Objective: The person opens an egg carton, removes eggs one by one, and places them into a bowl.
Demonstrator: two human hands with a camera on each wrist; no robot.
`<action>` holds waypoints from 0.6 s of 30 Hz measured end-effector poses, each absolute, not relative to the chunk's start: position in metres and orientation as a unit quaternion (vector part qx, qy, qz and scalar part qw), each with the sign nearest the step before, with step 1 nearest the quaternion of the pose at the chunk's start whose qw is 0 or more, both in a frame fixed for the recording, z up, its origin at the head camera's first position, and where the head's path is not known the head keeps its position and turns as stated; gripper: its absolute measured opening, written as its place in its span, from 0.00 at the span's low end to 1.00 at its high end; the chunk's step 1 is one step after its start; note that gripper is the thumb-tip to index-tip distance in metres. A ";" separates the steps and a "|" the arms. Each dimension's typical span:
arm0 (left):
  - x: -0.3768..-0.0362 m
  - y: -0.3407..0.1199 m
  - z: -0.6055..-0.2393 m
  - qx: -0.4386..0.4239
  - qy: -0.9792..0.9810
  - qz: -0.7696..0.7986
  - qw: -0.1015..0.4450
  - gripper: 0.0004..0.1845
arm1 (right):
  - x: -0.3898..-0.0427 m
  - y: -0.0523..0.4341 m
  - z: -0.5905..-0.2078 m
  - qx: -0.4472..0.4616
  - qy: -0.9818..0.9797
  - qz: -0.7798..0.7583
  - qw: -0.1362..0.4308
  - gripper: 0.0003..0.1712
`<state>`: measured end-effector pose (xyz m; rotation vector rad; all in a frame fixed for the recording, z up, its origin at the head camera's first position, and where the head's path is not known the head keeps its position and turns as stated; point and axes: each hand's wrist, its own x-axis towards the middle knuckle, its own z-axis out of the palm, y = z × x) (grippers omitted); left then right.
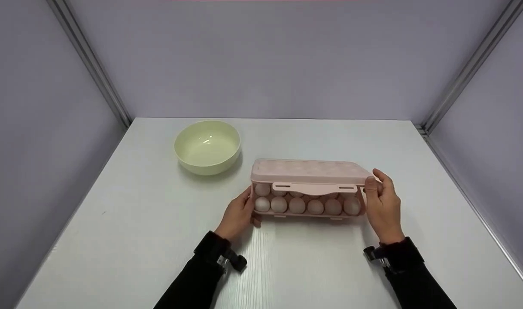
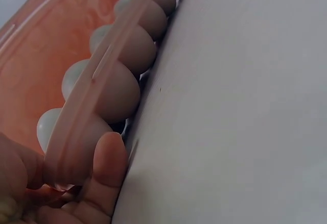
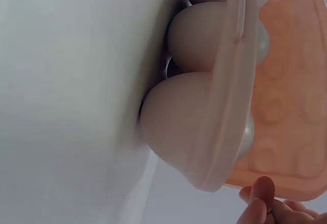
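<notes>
At the near edge, two black sleeves (image 1: 188, 285) reached in over a smooth white tabletop (image 1: 115, 214), each ending in a dark wristband (image 1: 212, 245) with a small black device attached. The left hand (image 1: 237, 215) gripped the left end of a long pink plastic egg box, its fingers curled around the end of the tray (image 1: 306, 216); in the left wrist view a fingertip lay against the outside of the end cup. The right hand (image 1: 384, 209) pinched the right corner of the box's pale pink lid (image 1: 304, 169) between thumb and fingers.

The box lay crosswise between the hands, a little right of the table's middle, its cup undersides close against the table. Six pale, rounded eggs (image 1: 297, 205) filled the front row, with more partly visible behind. The lid stood part-way up, tilted over the eggs, and its slotted front flap (image 1: 315, 188) hung clear of the tray's front edge.

Farther off, beyond the box and to its left, a round, glossy, pale yellow-green bowl (image 1: 208, 170) stood upright near the back edge. Behind the table rose a plain lavender-grey wall panel (image 1: 261, 56), with grey metal uprights (image 1: 89, 64) at both corners.
</notes>
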<state>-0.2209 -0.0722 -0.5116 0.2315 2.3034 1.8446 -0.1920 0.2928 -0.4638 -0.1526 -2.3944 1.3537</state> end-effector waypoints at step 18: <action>-0.222 -0.066 -0.509 0.118 0.798 0.586 0.080 0.29 | -0.251 0.323 -0.430 0.015 -0.866 0.478 0.144 0.35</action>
